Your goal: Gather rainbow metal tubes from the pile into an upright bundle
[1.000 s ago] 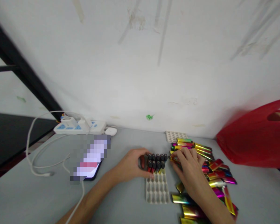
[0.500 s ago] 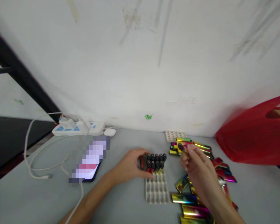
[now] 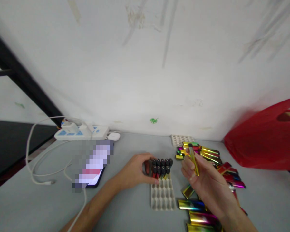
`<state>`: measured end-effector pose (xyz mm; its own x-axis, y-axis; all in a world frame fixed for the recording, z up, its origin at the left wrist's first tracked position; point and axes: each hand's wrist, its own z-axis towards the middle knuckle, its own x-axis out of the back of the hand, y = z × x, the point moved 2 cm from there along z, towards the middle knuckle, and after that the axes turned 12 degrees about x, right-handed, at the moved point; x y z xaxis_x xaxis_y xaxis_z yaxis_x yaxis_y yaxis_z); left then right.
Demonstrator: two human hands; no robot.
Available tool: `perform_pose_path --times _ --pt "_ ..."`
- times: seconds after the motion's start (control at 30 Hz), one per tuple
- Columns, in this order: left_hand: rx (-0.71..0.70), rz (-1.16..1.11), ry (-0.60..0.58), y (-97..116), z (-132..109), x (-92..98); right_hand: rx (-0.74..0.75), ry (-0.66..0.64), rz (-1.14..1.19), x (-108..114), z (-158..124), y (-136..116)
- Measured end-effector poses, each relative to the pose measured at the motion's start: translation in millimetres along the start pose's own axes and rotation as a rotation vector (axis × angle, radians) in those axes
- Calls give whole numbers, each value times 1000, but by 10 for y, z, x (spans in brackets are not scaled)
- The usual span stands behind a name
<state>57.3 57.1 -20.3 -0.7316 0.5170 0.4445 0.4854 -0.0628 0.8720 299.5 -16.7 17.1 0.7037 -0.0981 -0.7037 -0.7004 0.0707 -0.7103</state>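
Slim metallic-gold, black-tipped stick (image 3: pixel 194 160), pinched by right hand (image 3: pixel 206 182), is now turned tip-up, matching black-topped sticks (image 3: pixel 162 166) cupped by left hand (image 3: pixel 135 170), grip unclear.

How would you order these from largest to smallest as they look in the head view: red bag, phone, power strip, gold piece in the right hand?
1. Red bag
2. Phone and power strip: too alike to rank
3. Gold piece in the right hand

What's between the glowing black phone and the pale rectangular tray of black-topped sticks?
The person's bare left hand and grey tabletop lie between the phone and tray in the head view.
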Motion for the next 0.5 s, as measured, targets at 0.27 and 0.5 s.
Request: perform_pose_path --times 0.27,0.5 --pt "-15 6 -8 -1 2 3 -66 -52 -34 10 -12 59" --pt "-11 -3 1 25 -5 8 -237 -64 -9 41 13 169"
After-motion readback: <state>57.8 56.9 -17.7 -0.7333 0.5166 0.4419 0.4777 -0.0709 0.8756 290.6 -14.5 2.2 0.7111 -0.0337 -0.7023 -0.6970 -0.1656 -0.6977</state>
